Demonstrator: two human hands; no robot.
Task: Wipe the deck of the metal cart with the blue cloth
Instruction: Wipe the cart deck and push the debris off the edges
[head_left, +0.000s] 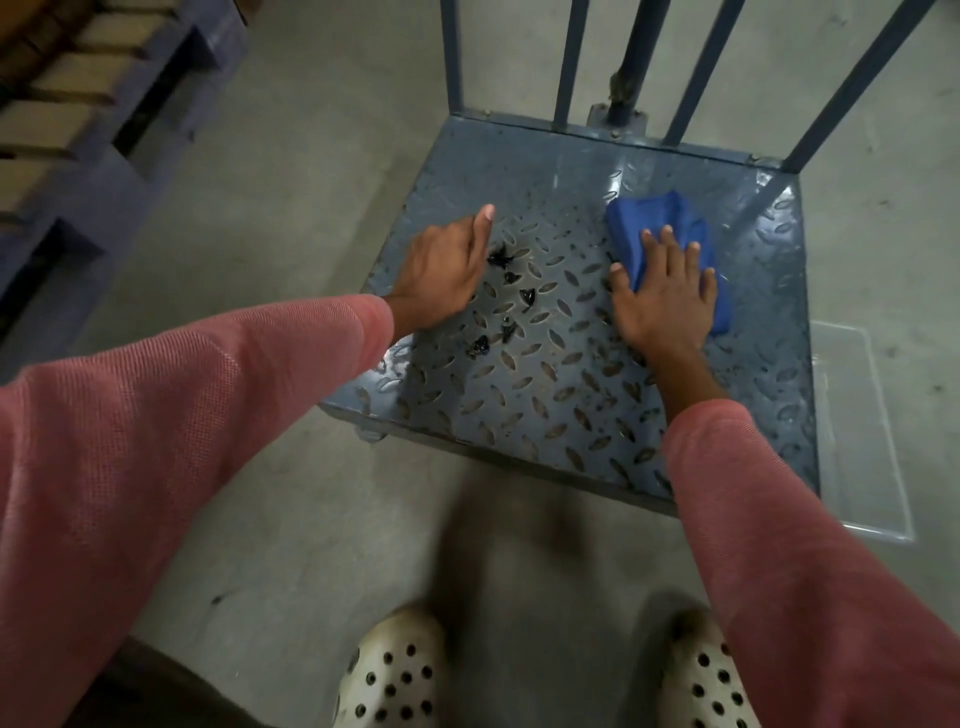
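Note:
The metal cart's deck (545, 384) is grey-blue tread plate, low on the floor in front of me. A folded blue cloth (654, 218) lies on its right half. My right hand (665, 291) presses flat on the cloth with fingers spread. On the deck's left part rests my left hand (441, 270), fingers curled under and thumb pointing forward, nothing visible in it. Several small black scraps (501, 257) are scattered on the deck between my hands.
Upright blue bars (571, 62) rise from the cart's far edge. A blue pallet (104, 156) with cartons sits at the far left on the concrete floor. A clear plastic sheet (862, 431) lies right of the cart. My white perforated clogs (395, 675) stand just before the deck.

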